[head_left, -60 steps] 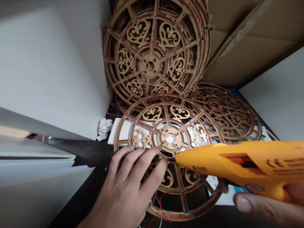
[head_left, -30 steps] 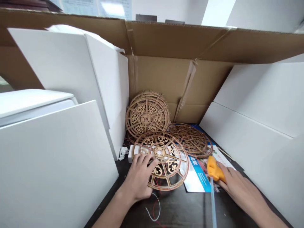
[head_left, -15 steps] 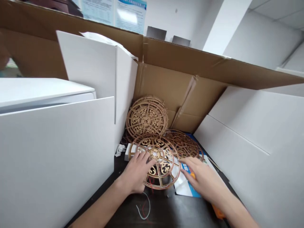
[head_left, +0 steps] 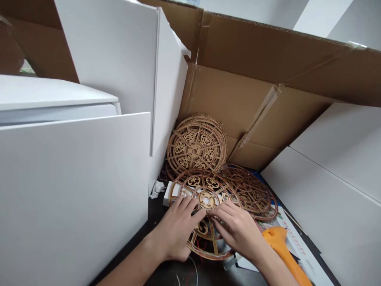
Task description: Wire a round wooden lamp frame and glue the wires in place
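Here's the left hand (head_left: pixel 178 228), there's the right hand (head_left: pixel 238 228), both bare and slim-fingered, bare forearms (head_left: pixel 132 262) widening behind narrow wrists (head_left: pixel 153 242)!

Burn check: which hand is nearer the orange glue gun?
Right. The right hand is at the wheel, just leftward of the glue gun; the left hand is farther leftward.

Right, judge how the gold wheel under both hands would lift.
The gold wheel is probably light for its size, being mostly gaps. Its slim frame may flex or crack under pressure. The white wire by its edge could snag.
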Action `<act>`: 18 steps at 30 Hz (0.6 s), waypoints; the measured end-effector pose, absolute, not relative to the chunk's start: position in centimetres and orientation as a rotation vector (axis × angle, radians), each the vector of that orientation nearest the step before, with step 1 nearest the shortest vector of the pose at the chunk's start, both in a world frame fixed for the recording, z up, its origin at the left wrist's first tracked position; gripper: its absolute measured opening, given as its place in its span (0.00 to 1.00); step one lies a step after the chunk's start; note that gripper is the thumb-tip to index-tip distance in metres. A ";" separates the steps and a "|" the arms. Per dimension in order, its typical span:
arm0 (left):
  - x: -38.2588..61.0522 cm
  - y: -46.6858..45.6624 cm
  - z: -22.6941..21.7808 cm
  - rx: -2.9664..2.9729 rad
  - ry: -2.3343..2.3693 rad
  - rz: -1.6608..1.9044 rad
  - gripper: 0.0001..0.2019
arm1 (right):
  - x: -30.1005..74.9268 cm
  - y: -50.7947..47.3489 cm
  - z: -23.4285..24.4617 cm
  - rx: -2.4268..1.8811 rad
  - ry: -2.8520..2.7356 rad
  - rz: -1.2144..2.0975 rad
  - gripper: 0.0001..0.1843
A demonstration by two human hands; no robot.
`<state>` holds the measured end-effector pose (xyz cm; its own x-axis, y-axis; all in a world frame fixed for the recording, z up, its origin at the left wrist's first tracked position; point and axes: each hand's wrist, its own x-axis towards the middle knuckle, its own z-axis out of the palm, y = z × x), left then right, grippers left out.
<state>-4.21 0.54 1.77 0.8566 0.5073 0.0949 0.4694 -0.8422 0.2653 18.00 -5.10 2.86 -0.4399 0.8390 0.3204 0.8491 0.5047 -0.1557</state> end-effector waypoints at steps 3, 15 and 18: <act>-4.2 0.6 1.4 2.803 0.731 0.249 0.38 | 17.9 -4.8 2.8 -1.392 -2.384 -0.038 0.09; -4.2 1.1 0.6 2.785 0.715 0.369 0.35 | 18.2 -4.5 2.3 -1.405 -2.444 -0.050 0.09; -4.3 1.1 0.4 2.802 0.709 0.397 0.37 | 18.1 -4.6 2.2 -1.418 -2.452 -0.041 0.09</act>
